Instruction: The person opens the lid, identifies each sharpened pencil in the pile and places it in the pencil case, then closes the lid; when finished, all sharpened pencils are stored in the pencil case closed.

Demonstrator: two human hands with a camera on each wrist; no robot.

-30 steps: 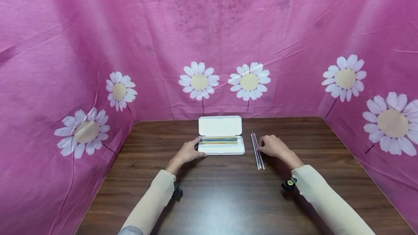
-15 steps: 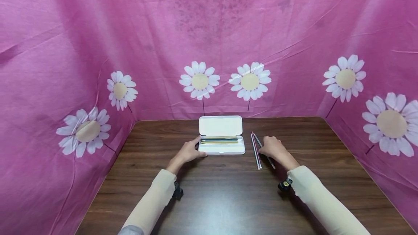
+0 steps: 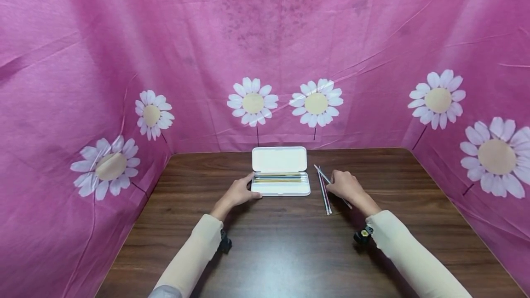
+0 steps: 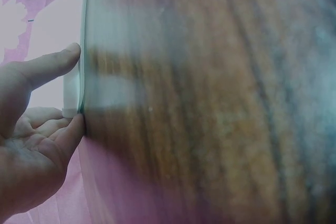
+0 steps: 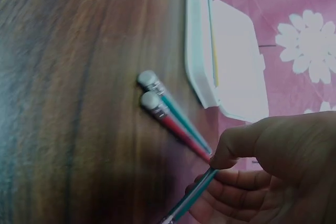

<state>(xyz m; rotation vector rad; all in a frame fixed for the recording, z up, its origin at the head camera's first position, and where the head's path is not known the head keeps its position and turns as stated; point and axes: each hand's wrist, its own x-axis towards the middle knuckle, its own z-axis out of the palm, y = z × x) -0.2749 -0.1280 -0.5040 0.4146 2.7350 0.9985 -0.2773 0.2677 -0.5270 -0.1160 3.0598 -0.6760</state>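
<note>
An opened white pencil case (image 3: 280, 190) lies near the table's back edge, its lid (image 3: 279, 159) tilted up behind. Several pencils (image 3: 279, 180) lie in it side by side, yellow and dark ones among them. My left hand (image 3: 239, 192) grips the case's left end, thumb along the front edge. Right of the case, my right hand (image 3: 345, 186) pinches a teal pencil (image 5: 194, 195) between thumb and fingers, its far end slanting left. That pencil crosses over two others on the table, a red pencil (image 5: 179, 130) and a green pencil (image 5: 176, 111), both with white erasers.
The brown wooden table (image 3: 273, 252) reaches toward me with a bright glare at its front. Pink cloth (image 3: 198, 59) printed with white daisies hangs behind and on both sides. Each wrist carries a small black camera (image 3: 362, 235).
My right hand took one pencil from the group of three, drew it right, and turned its far end left across the other two. My left hand and the case stay put.
</note>
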